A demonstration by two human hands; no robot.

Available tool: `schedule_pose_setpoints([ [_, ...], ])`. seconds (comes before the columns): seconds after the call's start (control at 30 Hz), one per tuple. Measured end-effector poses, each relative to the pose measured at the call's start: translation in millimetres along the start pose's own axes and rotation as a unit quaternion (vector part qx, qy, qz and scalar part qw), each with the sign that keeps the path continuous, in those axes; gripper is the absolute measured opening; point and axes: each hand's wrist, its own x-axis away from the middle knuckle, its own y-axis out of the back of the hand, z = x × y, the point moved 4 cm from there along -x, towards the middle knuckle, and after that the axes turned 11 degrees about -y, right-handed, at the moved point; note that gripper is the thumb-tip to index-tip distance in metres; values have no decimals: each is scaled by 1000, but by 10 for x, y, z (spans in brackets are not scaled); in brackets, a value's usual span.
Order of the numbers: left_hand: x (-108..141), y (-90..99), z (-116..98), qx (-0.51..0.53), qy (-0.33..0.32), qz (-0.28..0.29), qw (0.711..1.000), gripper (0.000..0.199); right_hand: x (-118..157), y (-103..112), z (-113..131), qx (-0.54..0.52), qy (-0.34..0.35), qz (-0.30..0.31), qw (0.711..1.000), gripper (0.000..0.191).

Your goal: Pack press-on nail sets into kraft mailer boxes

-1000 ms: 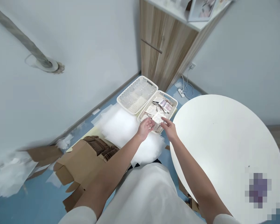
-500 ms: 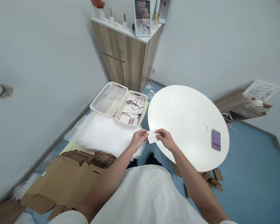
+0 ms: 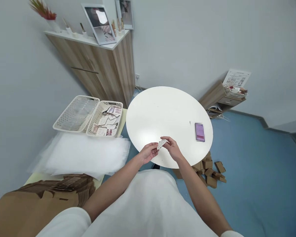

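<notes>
A small white printed card [image 3: 161,144] is held between both hands, over the near edge of the round white table [image 3: 167,108]. My left hand [image 3: 149,152] pinches its lower left end. The fingers of my right hand [image 3: 172,147] close on its upper right side. The card is tilted, so its printed face looks narrow. Left of the table, a white basket [image 3: 89,131] holds several printed cards and packets [image 3: 110,119]. Beside it another white basket [image 3: 54,126] contains clear plastic pieces.
White sheets [image 3: 86,153] lie left of me, with folded brown cardboard [image 3: 34,210] nearer. A pixelated purple item [image 3: 200,132] rests on the table's right side. Small brown boxes [image 3: 211,182] are on the floor. A wooden cabinet [image 3: 98,65] stands behind the baskets.
The view has turned right, so the baskets and table appear further left. Both hands are now over the table's near edge, and the card has tilted from flat-on to a narrow angle.
</notes>
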Motion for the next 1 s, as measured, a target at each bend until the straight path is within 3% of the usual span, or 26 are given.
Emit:
schedule_pose_setpoints([
  [0.13,-106,-280,71,-95,-11,33,995,26,26,437,49,-1,2,5,1000,30],
  [0.23,-147,-444,62,-105,-42,52,992,27,27,692,66,1,-5,15,1000,34],
  [0.5,-210,-748,161,-228,-90,27,969,31,30,1119,48,8,-7,-29,1000,35],
  [0.63,-291,-791,150,-265,-138,-10,954,32,75,1204,-13,-7,-3,-4,1000,36],
  [0.73,-341,-763,163,-266,-155,-38,950,34,117,1207,-119,-15,-5,32,999,50],
  [0.87,-362,-696,252,-252,-142,-80,954,35,130,1168,-286,-9,-4,24,1000,85],
  [1.0,-360,-648,336,-239,-123,-99,958,34,102,1089,-379,21,-3,5,1000,88],
])
